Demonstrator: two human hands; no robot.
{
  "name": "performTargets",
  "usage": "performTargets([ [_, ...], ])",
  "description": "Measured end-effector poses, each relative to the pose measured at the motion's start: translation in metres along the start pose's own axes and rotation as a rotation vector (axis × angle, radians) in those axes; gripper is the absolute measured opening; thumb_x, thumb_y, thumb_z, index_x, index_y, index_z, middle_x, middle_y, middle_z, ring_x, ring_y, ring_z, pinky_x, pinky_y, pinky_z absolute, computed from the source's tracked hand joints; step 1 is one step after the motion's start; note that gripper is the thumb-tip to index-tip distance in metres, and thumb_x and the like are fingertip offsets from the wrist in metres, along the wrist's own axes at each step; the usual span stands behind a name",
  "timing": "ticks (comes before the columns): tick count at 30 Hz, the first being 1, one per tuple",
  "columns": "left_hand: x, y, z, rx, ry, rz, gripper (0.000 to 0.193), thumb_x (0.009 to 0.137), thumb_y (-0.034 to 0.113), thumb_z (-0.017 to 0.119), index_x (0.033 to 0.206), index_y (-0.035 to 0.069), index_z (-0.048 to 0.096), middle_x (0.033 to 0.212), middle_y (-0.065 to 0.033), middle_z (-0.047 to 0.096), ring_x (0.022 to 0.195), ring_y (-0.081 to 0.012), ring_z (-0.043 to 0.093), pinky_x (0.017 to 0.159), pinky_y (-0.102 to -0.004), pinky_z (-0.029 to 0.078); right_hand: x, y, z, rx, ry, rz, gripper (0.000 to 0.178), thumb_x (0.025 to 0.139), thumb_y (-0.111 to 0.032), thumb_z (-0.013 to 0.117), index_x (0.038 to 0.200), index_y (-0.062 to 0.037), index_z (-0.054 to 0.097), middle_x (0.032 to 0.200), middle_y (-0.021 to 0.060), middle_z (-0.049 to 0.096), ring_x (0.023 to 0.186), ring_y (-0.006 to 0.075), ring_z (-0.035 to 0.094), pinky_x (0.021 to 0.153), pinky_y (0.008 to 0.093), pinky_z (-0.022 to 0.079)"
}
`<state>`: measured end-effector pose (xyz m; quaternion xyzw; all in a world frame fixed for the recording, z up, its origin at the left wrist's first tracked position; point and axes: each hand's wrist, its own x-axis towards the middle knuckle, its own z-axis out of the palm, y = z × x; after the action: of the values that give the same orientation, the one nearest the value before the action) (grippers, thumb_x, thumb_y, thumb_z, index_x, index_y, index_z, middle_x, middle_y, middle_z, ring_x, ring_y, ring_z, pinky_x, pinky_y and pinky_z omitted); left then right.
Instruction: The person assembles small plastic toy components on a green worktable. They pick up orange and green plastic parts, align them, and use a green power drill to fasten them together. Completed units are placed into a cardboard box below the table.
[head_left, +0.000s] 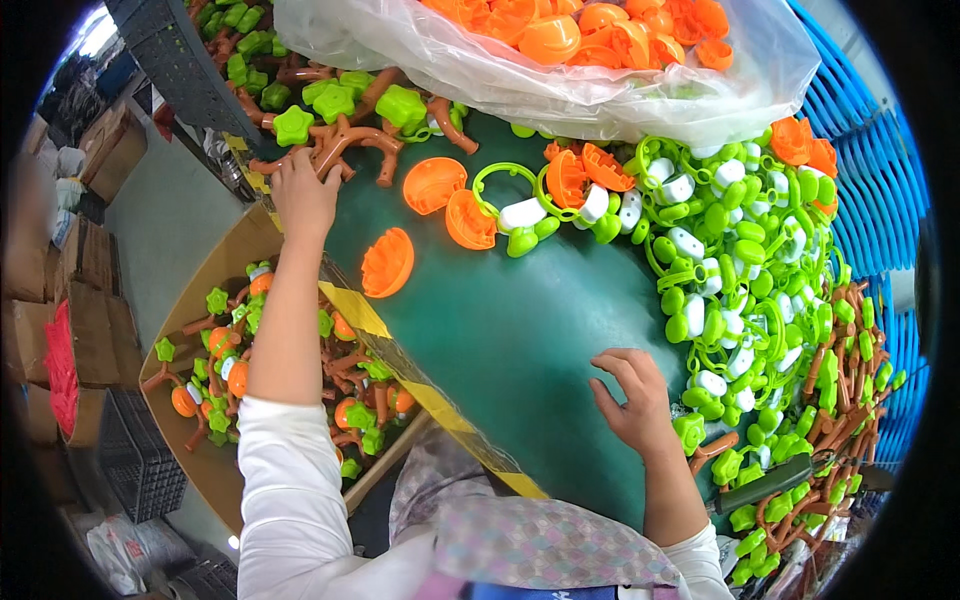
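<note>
My left hand [305,200] reaches to the far left of the green work surface. Its fingers are closed on a brown branch-shaped plastic piece [345,140], which lies at the edge of a heap of such branches with green star-shaped ends. My right hand [637,405] hovers over the near right of the surface, fingers bent and apart, holding nothing. Between the hands lie loose orange half shells [387,263]. Farther back, green ring pieces [503,190] with white parts sit beside more orange shells. Right of my right hand spreads a large heap of green and white ring pieces [740,270].
A clear plastic bag [560,95] of orange shells stands at the back. Below my left arm, a cardboard box [215,275] holds several assembled branch toys. A dark-handled tool [765,485] rests on the right heap. Yellow tape [440,405] runs along the surface's edge. Blue slatted racks [870,180] stand right.
</note>
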<state>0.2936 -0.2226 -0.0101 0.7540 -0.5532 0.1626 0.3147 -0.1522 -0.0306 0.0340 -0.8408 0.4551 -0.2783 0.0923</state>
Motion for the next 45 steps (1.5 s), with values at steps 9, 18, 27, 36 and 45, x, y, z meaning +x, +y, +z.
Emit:
performTargets([
  [9, -0.034, 0.025, -0.047, -0.499, 0.081, -0.038, 0.033, 0.101, 0.016, 0.058, 0.129, -0.002, 0.052, 0.114, -0.0158, 0.058, 0.104, -0.0285, 0.058, 0.092, -0.04, 0.046, 0.025, 0.021, 0.011, 0.028, 0.018, 0.056, 0.024, 0.084, -0.009, 0.074, 0.107, -0.0064, 0.066, 0.1, 0.0114, 0.066, 0.09, 0.0333, 0.063, 0.077, 0.0421, 0.051],
  [18, -0.263, 0.037, -0.111, -0.709, -0.138, 0.045, 0.046, 0.093, 0.01, 0.063, 0.132, -0.007, 0.047, 0.11, -0.0262, 0.058, 0.097, -0.0397, 0.06, 0.087, -0.0447, 0.05, 0.193, 0.006, 0.096, -0.088, 0.152, -0.072, 0.019, 0.084, -0.01, 0.071, 0.103, -0.0063, 0.069, 0.097, 0.0101, 0.07, 0.096, 0.0299, 0.062, 0.086, 0.0405, 0.047],
  [27, -0.245, 0.099, -0.169, -0.413, -0.733, 0.045, 0.062, 0.083, 0.022, 0.076, 0.134, -0.003, 0.053, 0.112, -0.0237, 0.061, 0.098, -0.0414, 0.062, 0.084, -0.0471, 0.051, 0.153, 0.013, 0.073, -0.049, 0.26, -0.1, 0.017, 0.081, -0.012, 0.076, 0.093, -0.0049, 0.066, 0.094, 0.01, 0.063, 0.093, 0.0285, 0.061, 0.08, 0.0412, 0.049],
  [36, -0.134, 0.057, -0.086, -0.108, 0.149, -0.024, 0.063, 0.091, 0.035, 0.073, 0.139, 0.002, 0.049, 0.142, -0.026, 0.043, 0.13, -0.0433, 0.041, 0.109, -0.0549, 0.032, -0.037, -0.019, 0.045, 0.155, 0.36, 0.33, 0.031, 0.078, -0.005, 0.084, 0.104, -0.0025, 0.068, 0.108, 0.013, 0.068, 0.103, 0.0333, 0.067, 0.087, 0.0404, 0.054],
  [45, -0.077, 0.081, -0.007, -0.42, 0.172, 0.02, 0.049, 0.1, 0.039, 0.062, 0.133, 0.003, 0.053, 0.13, -0.0187, 0.055, 0.119, -0.0375, 0.052, 0.102, -0.0498, 0.041, -0.096, -0.045, 0.003, 0.023, -0.106, 0.25, 0.048, 0.077, -0.017, 0.084, 0.12, -0.003, 0.068, 0.141, 0.0141, 0.056, 0.135, 0.0394, 0.048, 0.109, 0.0492, 0.041],
])
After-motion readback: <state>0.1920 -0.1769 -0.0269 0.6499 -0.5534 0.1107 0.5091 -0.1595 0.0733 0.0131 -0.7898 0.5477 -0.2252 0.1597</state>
